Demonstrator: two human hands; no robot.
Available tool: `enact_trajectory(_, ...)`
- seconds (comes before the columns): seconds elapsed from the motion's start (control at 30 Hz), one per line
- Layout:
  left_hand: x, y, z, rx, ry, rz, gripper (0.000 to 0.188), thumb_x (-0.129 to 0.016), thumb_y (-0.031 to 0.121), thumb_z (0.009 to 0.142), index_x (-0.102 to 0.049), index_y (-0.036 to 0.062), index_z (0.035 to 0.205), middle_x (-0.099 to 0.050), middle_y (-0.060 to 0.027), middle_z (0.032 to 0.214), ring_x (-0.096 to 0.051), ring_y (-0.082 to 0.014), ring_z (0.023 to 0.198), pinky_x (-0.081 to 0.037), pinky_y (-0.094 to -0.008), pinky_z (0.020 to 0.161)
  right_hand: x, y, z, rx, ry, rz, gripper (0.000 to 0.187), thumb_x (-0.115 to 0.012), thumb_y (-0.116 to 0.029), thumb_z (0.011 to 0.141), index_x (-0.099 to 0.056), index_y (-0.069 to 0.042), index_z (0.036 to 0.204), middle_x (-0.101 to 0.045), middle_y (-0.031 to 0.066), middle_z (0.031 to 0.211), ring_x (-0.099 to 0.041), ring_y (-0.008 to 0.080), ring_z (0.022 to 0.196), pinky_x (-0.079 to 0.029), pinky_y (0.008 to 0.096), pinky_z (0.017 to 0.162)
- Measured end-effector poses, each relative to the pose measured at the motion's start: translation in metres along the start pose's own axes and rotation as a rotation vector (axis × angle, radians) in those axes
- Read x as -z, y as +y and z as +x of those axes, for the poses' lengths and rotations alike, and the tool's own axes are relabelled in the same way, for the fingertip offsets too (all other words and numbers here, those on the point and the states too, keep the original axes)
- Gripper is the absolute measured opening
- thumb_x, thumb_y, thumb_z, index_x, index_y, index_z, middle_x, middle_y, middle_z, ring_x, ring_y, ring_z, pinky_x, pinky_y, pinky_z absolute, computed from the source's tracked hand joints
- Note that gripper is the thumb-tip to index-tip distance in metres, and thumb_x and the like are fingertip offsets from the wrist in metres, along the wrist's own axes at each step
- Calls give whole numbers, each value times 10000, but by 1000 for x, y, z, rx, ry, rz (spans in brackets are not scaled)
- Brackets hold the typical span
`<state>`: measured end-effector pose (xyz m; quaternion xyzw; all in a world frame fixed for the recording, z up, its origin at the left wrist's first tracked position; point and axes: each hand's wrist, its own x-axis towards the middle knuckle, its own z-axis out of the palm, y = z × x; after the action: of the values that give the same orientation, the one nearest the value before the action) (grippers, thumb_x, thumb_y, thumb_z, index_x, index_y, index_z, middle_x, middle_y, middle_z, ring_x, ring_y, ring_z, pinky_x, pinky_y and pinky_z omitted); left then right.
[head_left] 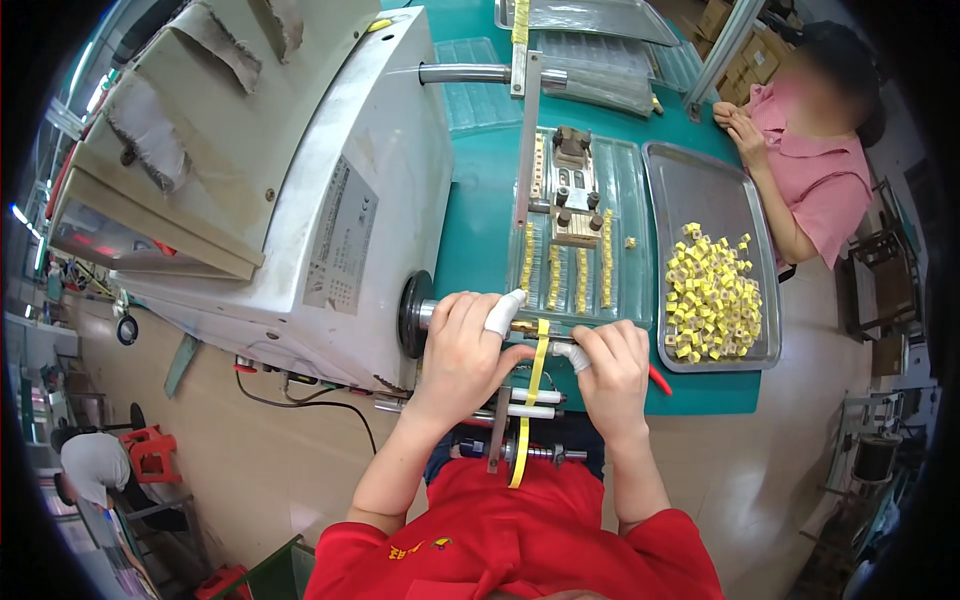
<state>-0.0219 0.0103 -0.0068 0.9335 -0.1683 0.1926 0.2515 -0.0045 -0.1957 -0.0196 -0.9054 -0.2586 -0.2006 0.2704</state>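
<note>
My left hand (462, 345) is curled at the winding machine's spindle, beside its black round flange (414, 315), with a white finger cot on one finger. Its grip hides what lies under the fingers. My right hand (615, 362) is closed with finger and thumb at the spindle's outer end, also with a white cot. Between the hands shows a short brass-coloured piece (524, 327). A yellow tape (534, 385) crosses it and runs down past white rollers (537, 396) to a reel (518, 455) in front of my lap.
The large white winding machine (375, 200) fills the left. Ahead, a clear tray (640, 290) holds rows of yellow-wrapped coils and a metal fixture (575, 190). A metal tray (700, 180) with a heap of yellow-wrapped coils stands right, by a person in pink (820, 170). Red-handled tool (660, 380) near my right hand.
</note>
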Motion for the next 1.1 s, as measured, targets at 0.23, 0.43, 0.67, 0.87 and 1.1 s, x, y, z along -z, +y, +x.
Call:
enact_trajectory(0.23,0,-1,-2,19,-15,-19,676,-834,316,712,-600,24,1276,-618,-90,1112,-569,-284,1051,-373,-421,981,-10,-12,-1,-517,-14,539,247,-737,-87,887,-643,-20,1105,-659,35,872,-597,133,811,-477,290,713)
enact_trajectory(0.43,-3,0,-1,0,-15,-21,712,-839,345,699,-597,29,1289,-616,-96,1130,-554,-300,1082,-366,-432,984,-55,-17,-13,-809,-12,1280,161,-713,-120,946,-594,-39,1016,-563,-54,814,-483,11,722,-399,193,643)
enact_trajectory(0.67,-3,-1,-1,8,-10,5,717,-826,381,718,-596,18,1291,-607,-84,1083,-550,-287,1048,-356,-427,981,-64,9,-32,-738,308,1200,90,-641,-53,958,-562,-79,993,-538,-34,883,-499,52,803,-438,245,708)
enact_trajectory(0.87,-2,0,0,-18,6,-4,713,-814,403,725,-600,8,1279,-602,-82,1059,-543,-293,1040,-352,-430,979,8,80,-20,-817,558,265,255,-696,-27,895,-609,1,1134,-644,85,1040,-662,198,915,-540,328,798)
enact_trajectory(1.1,-2,-1,-3,6,-34,20,707,-798,393,757,-578,-32,1276,-597,-142,1165,-541,-323,1112,-355,-446,1020,20,103,-9,-556,295,-349,484,-667,24,767,-630,-68,1241,-596,101,1168,-677,334,897,-549,418,788)
